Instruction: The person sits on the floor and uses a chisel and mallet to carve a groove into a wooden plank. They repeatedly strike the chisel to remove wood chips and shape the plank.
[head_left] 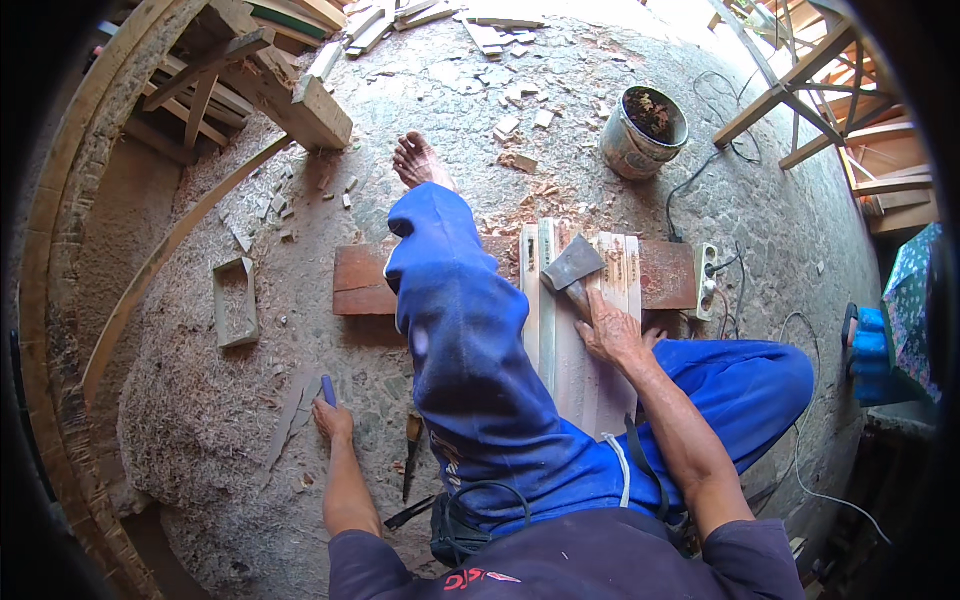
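My right hand (612, 332) is wrapped around the short handle of a hatchet (573, 264) with a broad grey blade. The blade lies over several pale, grooved wooden boards (572, 372), which rest side by side across a reddish-brown plank (667, 275). Down on the floor at the left, my left hand (335, 420) closes on a narrow blue-purple object (328, 390), whose kind I cannot make out. Just left of that hand lies a flat, grey, pointed piece (290, 420). A dark tool with a wooden grip (413, 430) lies by my left leg.
A bucket (643, 133) of shavings stands at the far right. Beside the plank are a white power strip (706, 283) and cords. A small wooden frame (236, 302) and scattered offcuts (508, 127) lie on the floor. A large curved timber (70, 220) runs along the left.
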